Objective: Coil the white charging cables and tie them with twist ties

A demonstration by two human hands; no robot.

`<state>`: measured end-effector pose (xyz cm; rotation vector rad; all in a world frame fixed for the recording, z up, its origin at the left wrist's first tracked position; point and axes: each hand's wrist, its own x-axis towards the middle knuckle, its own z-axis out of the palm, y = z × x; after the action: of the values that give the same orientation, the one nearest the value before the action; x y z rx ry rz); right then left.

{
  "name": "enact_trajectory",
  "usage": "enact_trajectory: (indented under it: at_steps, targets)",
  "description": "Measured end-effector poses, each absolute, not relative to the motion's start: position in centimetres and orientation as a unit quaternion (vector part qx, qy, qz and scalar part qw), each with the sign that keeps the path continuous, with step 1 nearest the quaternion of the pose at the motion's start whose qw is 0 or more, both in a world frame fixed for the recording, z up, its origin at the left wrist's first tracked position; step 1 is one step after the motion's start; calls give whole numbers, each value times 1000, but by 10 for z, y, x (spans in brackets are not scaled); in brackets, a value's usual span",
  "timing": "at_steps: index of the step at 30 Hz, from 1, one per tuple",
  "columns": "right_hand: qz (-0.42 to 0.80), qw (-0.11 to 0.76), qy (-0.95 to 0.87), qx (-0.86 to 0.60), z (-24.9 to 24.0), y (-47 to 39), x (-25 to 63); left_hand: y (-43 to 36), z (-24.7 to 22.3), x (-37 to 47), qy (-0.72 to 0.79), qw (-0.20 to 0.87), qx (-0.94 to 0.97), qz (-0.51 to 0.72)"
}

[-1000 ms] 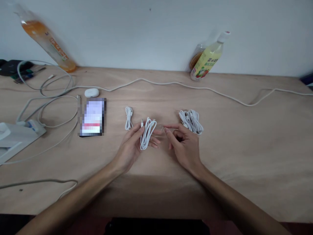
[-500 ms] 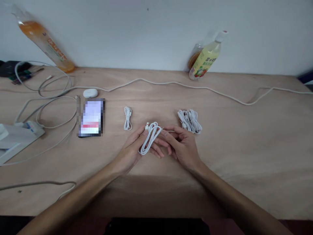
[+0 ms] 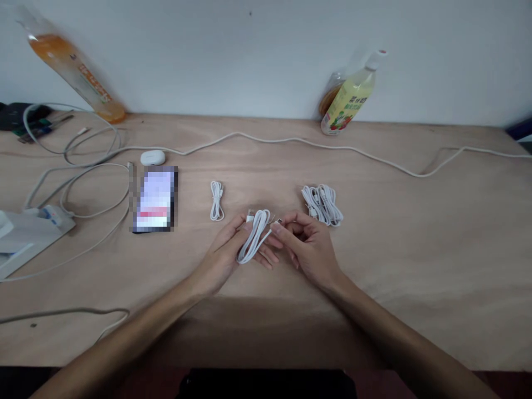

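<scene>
A white USB cable (image 3: 254, 238), folded into long loops, lies across the fingers of my left hand (image 3: 226, 255). The thumb presses on it near a plug at its upper left. My right hand (image 3: 313, 249) pinches the cable's other plug between thumb and forefinger, just right of the loops. A small coiled white cable (image 3: 216, 200) rests on the table to the left, beyond my left hand. Several more coiled white cables (image 3: 326, 205) lie in a pile just behind my right hand, which partly covers their near edge.
On the left are a phone (image 3: 155, 199), a white earbud case (image 3: 153, 158), a power strip (image 3: 37, 238) and loose cords. An orange drink bottle (image 3: 78, 77) and a yellow one (image 3: 349, 100) stand by the wall. A long white cord (image 3: 291, 139) crosses the table (image 3: 436, 249).
My right fingers have turned the cable's plug so its metal end now shows, a little apart from the loops. The loops have shifted slightly in my left hand.
</scene>
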<state>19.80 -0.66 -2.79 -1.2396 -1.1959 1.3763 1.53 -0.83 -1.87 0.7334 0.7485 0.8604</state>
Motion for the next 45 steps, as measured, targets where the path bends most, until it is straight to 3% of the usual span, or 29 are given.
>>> enact_trajectory:
  at_steps: [11, 31, 38, 45]
  targets:
    - [557, 465, -478, -495, -28, -9, 197, -7, -25, 15, 375, 751, 356, 409]
    - [673, 475, -367, -431, -31, -7, 197, -4, -20, 13, 420, 737, 353, 396]
    - [655, 423, -450, -436, -27, -11, 197, -8, -18, 13, 423, 733, 372, 381]
    - [604, 439, -465, -475, -25, -15, 198, -7, -19, 15, 439, 699, 379, 419]
